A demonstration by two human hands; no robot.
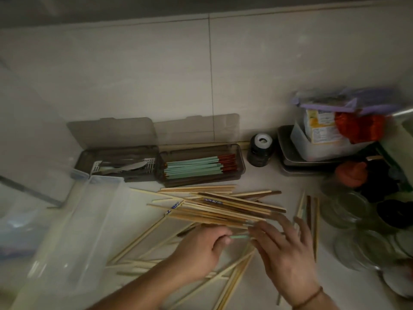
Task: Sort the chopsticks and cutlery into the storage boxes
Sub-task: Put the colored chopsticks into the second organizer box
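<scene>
- Left hand (199,249) has its grip pinching one end of a green chopstick (239,236); right hand (281,249), fingers spread, meets the other end.
- Loose wooden chopsticks (223,209) lie scattered beneath on the counter (290,182).
- Two open storage boxes sit at the counter's back edge: cutlery box (118,164), chopstick box (201,166).

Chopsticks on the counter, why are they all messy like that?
The loose wooden chopsticks lie crisscrossed in a heap on the counter, not yet sorted. The green chopsticks sit in neat rows inside their box. The left hand pinches one stray green chopstick, beside the right hand.
</scene>
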